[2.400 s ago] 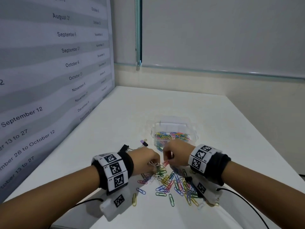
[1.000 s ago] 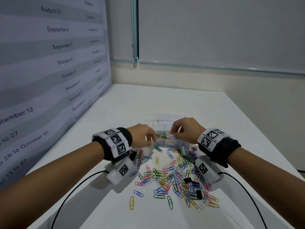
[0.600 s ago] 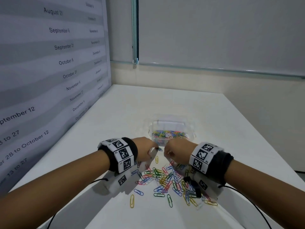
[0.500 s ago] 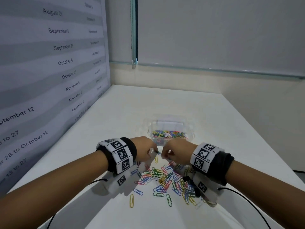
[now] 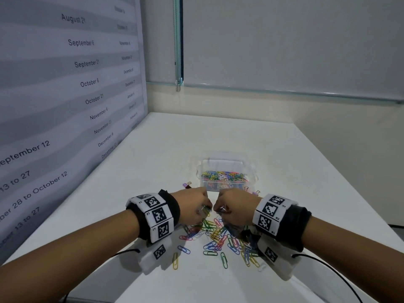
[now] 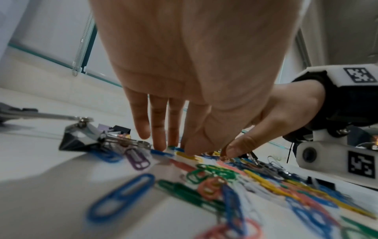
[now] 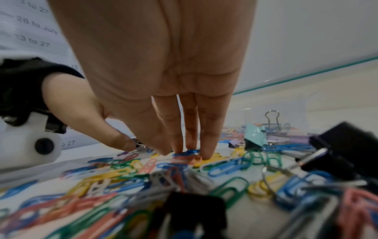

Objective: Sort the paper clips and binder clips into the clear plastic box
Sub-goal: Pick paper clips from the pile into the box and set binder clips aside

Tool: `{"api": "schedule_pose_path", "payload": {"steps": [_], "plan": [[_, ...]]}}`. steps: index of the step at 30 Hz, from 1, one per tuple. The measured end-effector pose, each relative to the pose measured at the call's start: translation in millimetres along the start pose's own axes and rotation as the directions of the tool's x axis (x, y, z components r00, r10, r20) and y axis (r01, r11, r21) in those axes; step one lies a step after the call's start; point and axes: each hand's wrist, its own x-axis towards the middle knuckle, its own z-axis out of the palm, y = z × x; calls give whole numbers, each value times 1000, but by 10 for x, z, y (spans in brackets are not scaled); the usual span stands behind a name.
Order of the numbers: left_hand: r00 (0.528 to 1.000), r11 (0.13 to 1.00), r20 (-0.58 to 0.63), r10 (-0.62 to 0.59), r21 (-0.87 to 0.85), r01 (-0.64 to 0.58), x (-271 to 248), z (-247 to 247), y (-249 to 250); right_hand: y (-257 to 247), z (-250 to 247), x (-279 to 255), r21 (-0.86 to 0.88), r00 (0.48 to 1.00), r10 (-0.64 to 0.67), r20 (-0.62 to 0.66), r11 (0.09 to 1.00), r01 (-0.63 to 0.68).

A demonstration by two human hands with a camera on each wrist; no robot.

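Observation:
Loose coloured paper clips point(image 5: 218, 235) lie in a heap on the white table point(image 5: 166, 149), with a few binder clips among them, one black point(image 6: 81, 139) and one teal point(image 7: 255, 134). Behind the heap stands the clear plastic box point(image 5: 225, 160) with several paper clips inside. Both hands hang over the far edge of the heap with fingers pointing down. My left hand point(image 5: 196, 206) pinches a small silvery clip point(image 7: 139, 144) between thumb and fingertips. My right hand point(image 5: 231, 206) has its fingertips point(image 7: 190, 148) and thumb closed on a blue paper clip point(image 7: 189, 152) on the heap.
A wall with a printed date chart point(image 5: 65, 95) runs along the table's left side. A purple binder clip point(image 5: 187, 184) lies left of the box. The table's right edge point(image 5: 349, 193) is close. Cables trail from both wrist cameras.
A second ago both hands were up at the box. They have drawn back toward me and come down onto the heap, fingertips now on clips.

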Motion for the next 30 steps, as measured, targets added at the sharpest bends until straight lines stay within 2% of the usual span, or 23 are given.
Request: {"api": "schedule_pose_path", "payload": {"steps": [7, 13, 18, 22, 25, 30], "plan": [[993, 995, 89, -77, -49, 82, -130, 92, 51, -75, 32, -166, 22, 996, -27, 86, 999, 26], [994, 985, 29, -108, -133, 111, -60, 111, 64, -59, 4, -153, 137, 998, -24, 55, 990, 17], [992, 969, 3, -123, -215, 121, -4, 72, 15, 66, -81, -138, 164, 1000, -15, 9, 986, 14], [991, 947, -33, -130, -300, 114, 36, 3, -70, 228, -155, -89, 269, 997, 48, -55, 963, -31], [980, 890, -97, -171, -443, 112, 98, -82, -167, 331, -279, -61, 387, 987, 133, -90, 918, -88], [939, 689, -170, -299, -719, 89, 275, -237, -347, 515, -548, 72, 431, 938, 253, -237, 893, -132]]}}
